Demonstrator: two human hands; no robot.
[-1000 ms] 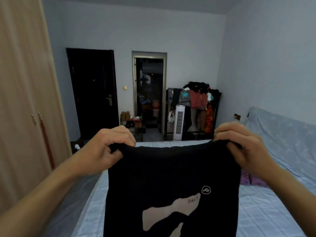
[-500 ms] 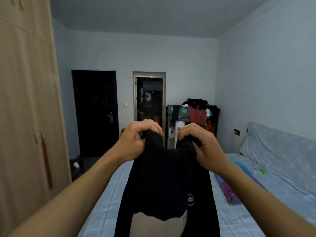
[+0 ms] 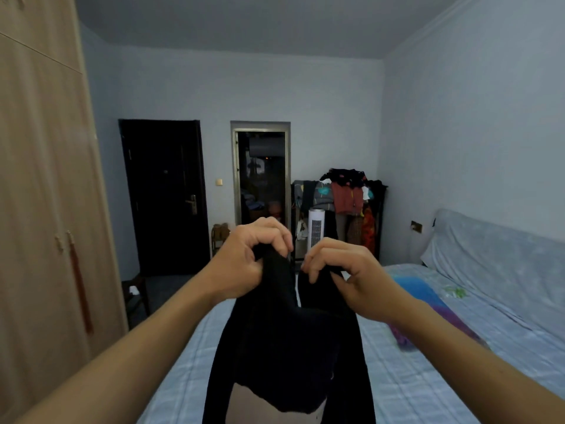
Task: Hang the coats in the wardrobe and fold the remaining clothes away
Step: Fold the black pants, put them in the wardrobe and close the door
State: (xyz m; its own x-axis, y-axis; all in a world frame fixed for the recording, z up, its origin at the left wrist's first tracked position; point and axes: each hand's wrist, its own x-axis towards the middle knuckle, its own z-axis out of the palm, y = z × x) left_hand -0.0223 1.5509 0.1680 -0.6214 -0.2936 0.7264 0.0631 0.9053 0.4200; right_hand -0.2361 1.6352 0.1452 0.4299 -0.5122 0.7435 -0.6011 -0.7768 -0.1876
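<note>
A black knitted top (image 3: 290,347) with a pale print at its lower part hangs folded in front of me, above the bed (image 3: 412,377). My left hand (image 3: 244,264) grips one upper corner of it. My right hand (image 3: 345,273) pinches the other upper corner, close beside the left hand. The wooden wardrobe (image 3: 39,209) stands at the left with its doors closed. A blue and purple garment (image 3: 428,304) lies on the bed at the right.
A clothes rack (image 3: 348,197) piled with garments stands against the far wall, with a white tower fan (image 3: 315,228) in front of it. A dark door (image 3: 163,194) and an open doorway (image 3: 261,175) are behind. A narrow floor strip runs between wardrobe and bed.
My hands came together from wide apart, folding the black top in half lengthwise. The view tilted upward.
</note>
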